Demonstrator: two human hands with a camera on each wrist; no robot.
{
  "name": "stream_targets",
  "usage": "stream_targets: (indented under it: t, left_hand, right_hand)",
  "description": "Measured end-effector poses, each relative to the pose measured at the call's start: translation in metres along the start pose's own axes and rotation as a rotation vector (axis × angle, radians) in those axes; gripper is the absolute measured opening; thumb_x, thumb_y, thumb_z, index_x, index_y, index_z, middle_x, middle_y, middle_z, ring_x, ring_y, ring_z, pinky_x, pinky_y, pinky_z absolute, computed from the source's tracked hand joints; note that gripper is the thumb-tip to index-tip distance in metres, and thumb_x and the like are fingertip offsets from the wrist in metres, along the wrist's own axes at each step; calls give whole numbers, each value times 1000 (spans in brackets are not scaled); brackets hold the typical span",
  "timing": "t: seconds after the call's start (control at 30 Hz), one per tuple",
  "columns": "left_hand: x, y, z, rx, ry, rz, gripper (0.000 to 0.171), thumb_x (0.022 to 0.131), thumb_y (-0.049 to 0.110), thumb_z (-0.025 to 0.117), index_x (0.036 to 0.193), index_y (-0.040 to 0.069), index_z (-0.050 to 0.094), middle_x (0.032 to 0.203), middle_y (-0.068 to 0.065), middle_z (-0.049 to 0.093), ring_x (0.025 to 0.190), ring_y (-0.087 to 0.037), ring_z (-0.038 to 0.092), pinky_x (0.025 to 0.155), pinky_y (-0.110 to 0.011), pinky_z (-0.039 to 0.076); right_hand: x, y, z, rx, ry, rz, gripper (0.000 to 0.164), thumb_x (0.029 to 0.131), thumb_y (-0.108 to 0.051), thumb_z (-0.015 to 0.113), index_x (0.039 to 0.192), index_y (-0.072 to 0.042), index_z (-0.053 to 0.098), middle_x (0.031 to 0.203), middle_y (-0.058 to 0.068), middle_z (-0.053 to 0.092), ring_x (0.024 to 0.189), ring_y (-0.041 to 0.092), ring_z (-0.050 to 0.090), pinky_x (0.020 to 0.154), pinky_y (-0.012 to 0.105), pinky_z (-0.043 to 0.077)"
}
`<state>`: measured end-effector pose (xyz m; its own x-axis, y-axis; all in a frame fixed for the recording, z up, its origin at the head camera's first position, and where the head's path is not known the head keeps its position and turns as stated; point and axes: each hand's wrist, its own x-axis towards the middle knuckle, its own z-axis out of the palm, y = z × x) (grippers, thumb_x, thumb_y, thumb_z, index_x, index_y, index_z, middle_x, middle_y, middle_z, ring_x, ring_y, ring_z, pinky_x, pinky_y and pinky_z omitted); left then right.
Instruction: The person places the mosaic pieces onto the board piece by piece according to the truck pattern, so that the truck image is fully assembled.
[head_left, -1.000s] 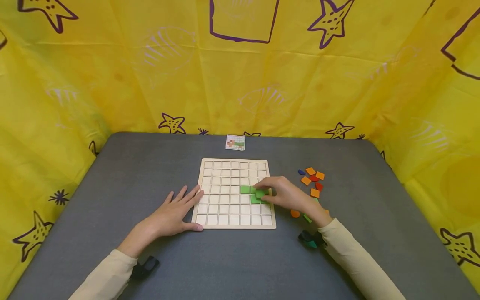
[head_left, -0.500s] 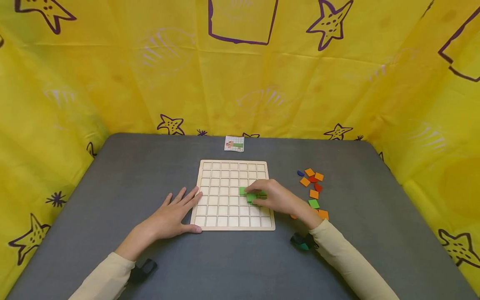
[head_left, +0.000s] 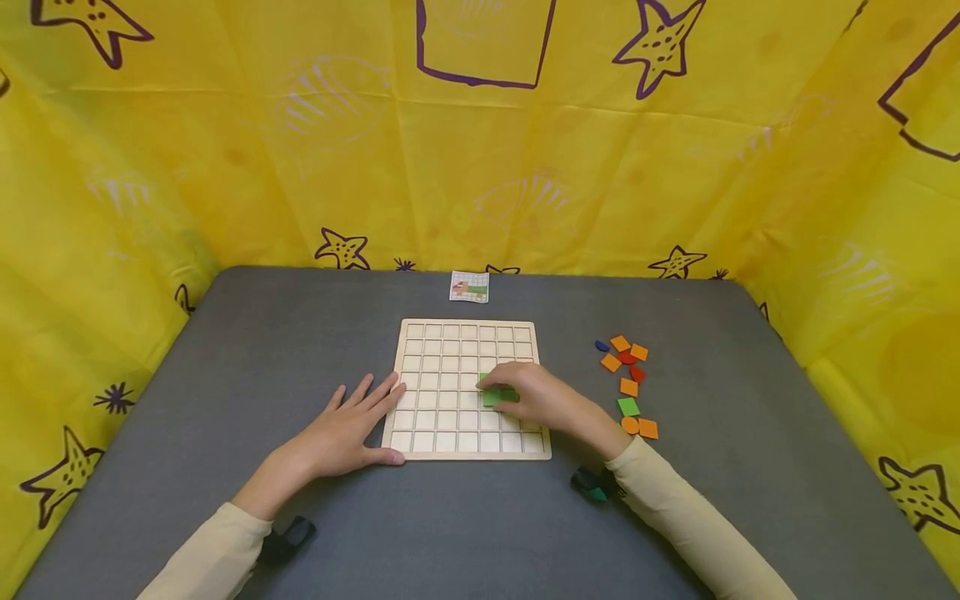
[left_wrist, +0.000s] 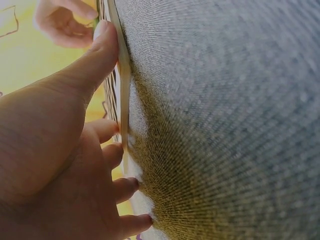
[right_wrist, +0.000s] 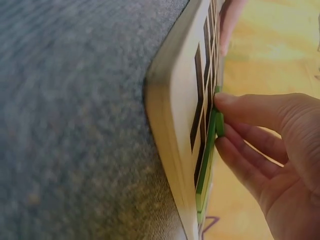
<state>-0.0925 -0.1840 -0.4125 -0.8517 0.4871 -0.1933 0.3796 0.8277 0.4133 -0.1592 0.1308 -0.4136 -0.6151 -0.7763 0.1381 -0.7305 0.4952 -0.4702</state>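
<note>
A wooden grid board (head_left: 467, 457) lies on the dark grey table. My left hand (head_left: 337, 437) rests at its left side with fingers spread over the edge and the thumb at the near left corner; the left wrist view shows the thumb (left_wrist: 102, 50) on the rim. Over the board's right half, my right hand (head_left: 543, 396) pinches a small green square tile (right_wrist: 220, 124) between thumb and fingers, right at the grid's surface. Further green tiles (right_wrist: 204, 175) sit in cells beside it, partly hidden under the hand in the head view.
Right of the board lie several loose pieces: orange squares (head_left: 628, 387), an orange disc (head_left: 629, 425), a green square (head_left: 627, 407), red pieces (head_left: 637, 373) and a blue half-round (head_left: 602, 346). A printed picture card (head_left: 469, 287) lies behind the board. Yellow patterned cloth (head_left: 480, 167) surrounds the table.
My right hand has moved left across the board with the green tile and lowered it close to the cells. Loose pieces formerly behind that arm now show. The left hand stays put.
</note>
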Motion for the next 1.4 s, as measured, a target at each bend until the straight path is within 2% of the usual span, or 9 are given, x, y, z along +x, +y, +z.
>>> stream_targets:
  t: [0.47, 0.73, 1.07, 1.4]
  left_hand:
    - [1, 2, -1, -3, 0, 4, 99, 82, 57, 69, 156, 9, 24, 163, -13, 14, 146, -48, 9, 109, -71, 6]
    - [1, 1, -1, -3, -3, 1, 100, 82, 58, 69, 156, 10, 24, 163, -12, 14, 146, -48, 9, 109, -71, 6]
    - [1, 1, 0, 0, 3, 7, 99, 82, 57, 69, 156, 9, 24, 163, -12, 14, 146, -48, 9, 109, -71, 6]
    - [1, 1, 1, 3, 2, 2, 99, 82, 59, 68, 156, 10, 24, 163, -12, 14, 146, -48, 10, 109, -71, 7]
  right_hand:
    - [-4, 1, -2, 16, 2, 1, 29, 87, -10, 75, 115, -7, 70, 112, 3, 70, 104, 15, 63, 92, 31, 51]
    - [-16, 7, -11, 54, 26, 44, 32, 85, -9, 77, 116, -6, 71, 112, 2, 70, 102, 14, 65, 88, 30, 53]
    - [-38, 16, -23, 72, 75, 87, 33, 83, -5, 78, 115, -3, 71, 108, 7, 71, 92, 20, 65, 81, 37, 55]
    - [-54, 24, -28, 58, 111, 83, 33, 82, -3, 78, 114, -2, 71, 110, 8, 71, 96, 19, 68, 83, 34, 56]
